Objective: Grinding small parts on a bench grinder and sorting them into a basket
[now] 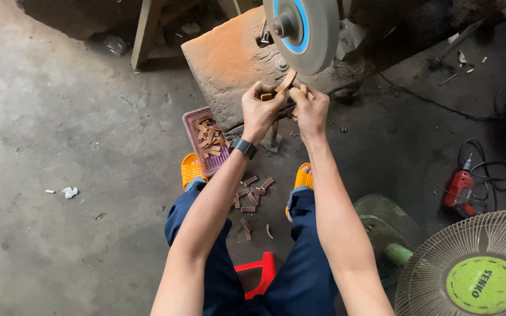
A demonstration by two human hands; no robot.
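Observation:
My left hand [260, 109] and my right hand [311, 108] are raised together just under a round grey grinding wheel [307, 30] with a blue hub ring. Both hands pinch a small brown wooden strip [286, 81], whose upper end touches the wheel's lower rim. A black watch [243, 147] sits on my left wrist. I sit on a red stool [257, 271], in blue trousers and orange sandals.
A pink basket [194, 119] of small brown wooden pieces stands by my left foot. More pieces [251, 196] lie scattered between my feet. A red power drill [459, 187] with a cable lies at the right. A fan [477, 268] stands at the lower right.

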